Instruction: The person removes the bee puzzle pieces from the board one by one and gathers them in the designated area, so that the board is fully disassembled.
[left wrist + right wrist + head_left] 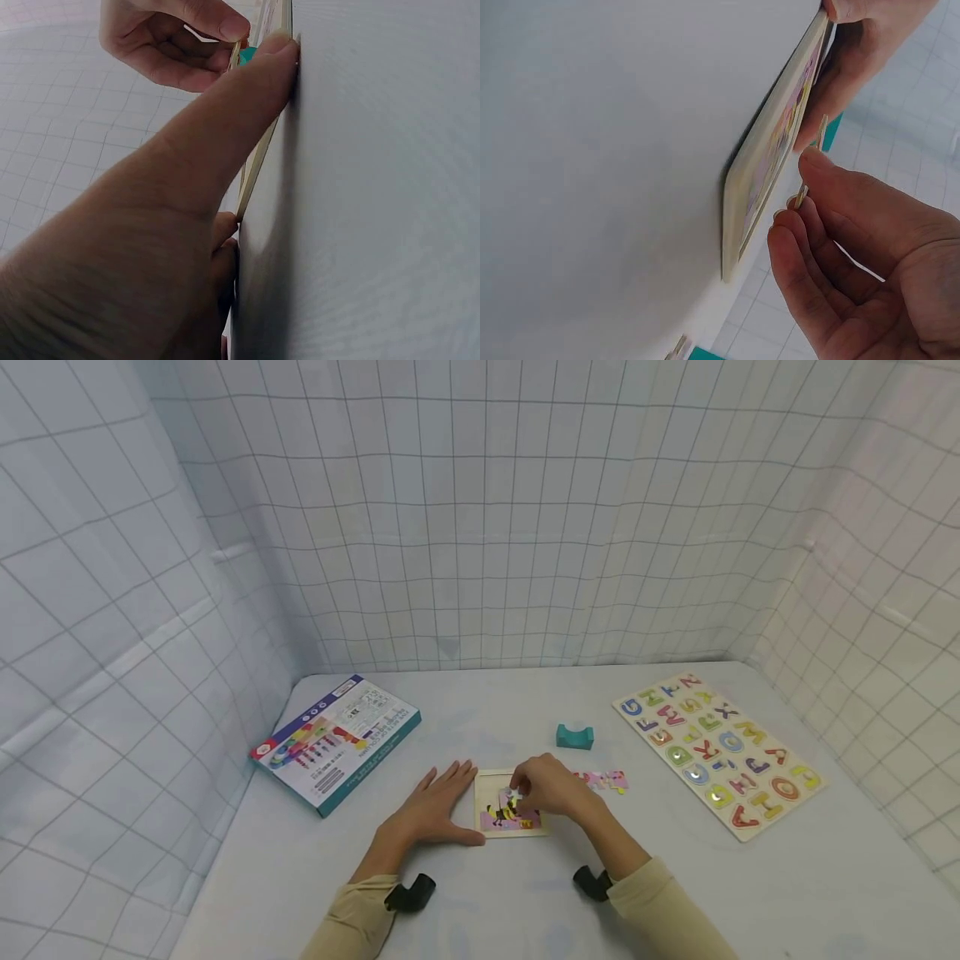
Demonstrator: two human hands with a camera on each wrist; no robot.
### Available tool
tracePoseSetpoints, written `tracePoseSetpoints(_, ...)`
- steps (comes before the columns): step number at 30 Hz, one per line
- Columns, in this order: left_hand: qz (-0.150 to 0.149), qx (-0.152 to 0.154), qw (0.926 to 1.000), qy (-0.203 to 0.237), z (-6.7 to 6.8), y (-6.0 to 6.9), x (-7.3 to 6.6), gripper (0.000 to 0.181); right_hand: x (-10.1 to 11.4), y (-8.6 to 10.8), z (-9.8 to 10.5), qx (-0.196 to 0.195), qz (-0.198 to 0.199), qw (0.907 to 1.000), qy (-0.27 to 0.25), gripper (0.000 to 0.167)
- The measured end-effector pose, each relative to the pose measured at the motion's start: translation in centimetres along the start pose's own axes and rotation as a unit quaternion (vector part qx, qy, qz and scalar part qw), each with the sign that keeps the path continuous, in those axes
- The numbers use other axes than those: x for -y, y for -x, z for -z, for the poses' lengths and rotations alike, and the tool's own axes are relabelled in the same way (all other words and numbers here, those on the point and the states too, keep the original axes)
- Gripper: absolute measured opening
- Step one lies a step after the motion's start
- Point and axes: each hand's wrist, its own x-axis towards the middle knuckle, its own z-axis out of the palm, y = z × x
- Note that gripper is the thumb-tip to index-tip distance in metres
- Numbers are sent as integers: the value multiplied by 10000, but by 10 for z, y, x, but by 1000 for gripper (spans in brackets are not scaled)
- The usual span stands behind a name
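Observation:
A small square puzzle in a pale wooden frame [480, 810] lies on the table, with a yellow-and-black picture on pink partly visible. My left hand [431, 810] rests spread at its left side, thumb at the near left corner and fingers along the left edge. Over the puzzle's right part, my right hand [551, 785] pinches a thin puzzle piece [821, 133] between thumb and fingertips. In the right wrist view the piece stands edge-on, above the framed puzzle [735, 202]; its picture cannot be made out.
Several loose pink pieces [611, 779] lie right of the puzzle, partly behind my right hand. A teal block [574, 737] stands farther back. A colourful box [337, 739] lies at the left, and a wooden alphabet board [716, 752] at the right. Grid-patterned cloth surrounds the table.

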Motion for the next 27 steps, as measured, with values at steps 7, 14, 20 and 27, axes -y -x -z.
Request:
tracePoseSetpoints(7, 32, 31, 9999, -104, -2, -2, 2, 113, -14, 11, 8, -143, -179, 9997, -36, 20)
tracePoseSetpoints(14, 21, 9, 10000, -78, -2, -4, 2, 112, -29, 22, 15, -284, -276, 9992, 19, 18)
tracePoseSetpoints(20, 94, 43, 9999, -76, -1, -2, -1, 112, -42, 32, 18, -265, -463, 9986, 70, 17)
tracePoseSetpoints(27, 125, 56, 9999, -66, 0, -1, -2, 111, -52, 40, 20, -291, -702, 9970, 173, 18)
